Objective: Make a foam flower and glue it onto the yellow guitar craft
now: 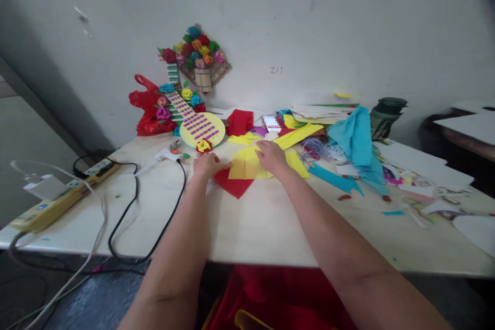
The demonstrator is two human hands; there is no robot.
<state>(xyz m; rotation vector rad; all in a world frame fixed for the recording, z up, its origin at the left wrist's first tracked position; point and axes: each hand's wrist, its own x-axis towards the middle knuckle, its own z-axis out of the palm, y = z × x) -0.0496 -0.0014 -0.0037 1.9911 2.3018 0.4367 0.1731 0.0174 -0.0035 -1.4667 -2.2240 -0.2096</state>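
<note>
My left hand (208, 165) rests at the left edge of a red paper piece (236, 185), its thumb stretched toward the yellow crepe paper (244, 165) and apart from the forefinger. That yellow sheet partly covers the red piece, whose pointed corner sticks out toward me. My right hand (271, 157) is on the yellow sheet with bent fingers closed on it; part of the grip is hidden. Just beyond my left hand stands a yellow paper guitar (212, 128) with purple marks and a red-and-yellow paper flower (203, 145).
A glue gun (168, 153) and its black cable lie left, near a power strip (65, 198). Paper flowers (199, 49) decorate a piece against the wall. Blue crepe paper (353, 136), yarn (315, 148), a dark bottle (388, 116) and paper scraps crowd the right.
</note>
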